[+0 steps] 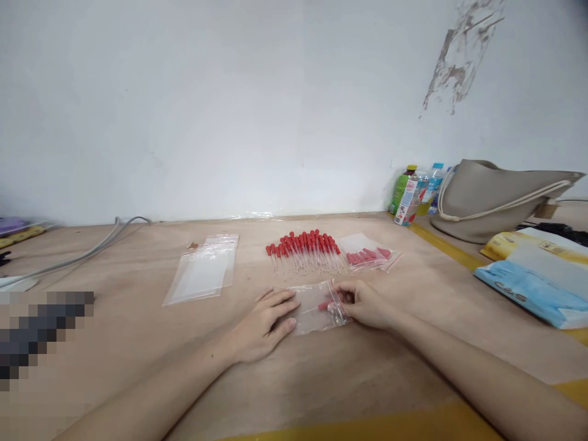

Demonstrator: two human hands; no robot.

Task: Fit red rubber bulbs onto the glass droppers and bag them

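1. Near the front middle of the bench point(138, 343), a small clear zip bag point(316, 309) is laid flat, with red-tipped pieces visible inside at its right end.
2. The bag is judged to be light, thin and limp, and likely slippery; it is best pinned flat on its body and pinched at the open edge, not at the middle.
3. The droppers point(305, 250), lined up in a row just behind the bag, look slender and possibly fragile, so a light hold at the red bulbs is advised.
4. The left hand point(264, 324) is spread open, palm down, with fingers pressed on the bag's left part.
5. The right hand point(365, 303) is curled at the bag's right edge, fingers pinched on the bag and the red piece there.
6. Empty bags point(204, 269) lie to the left, and a filled bag point(370, 254) lies right of the row.
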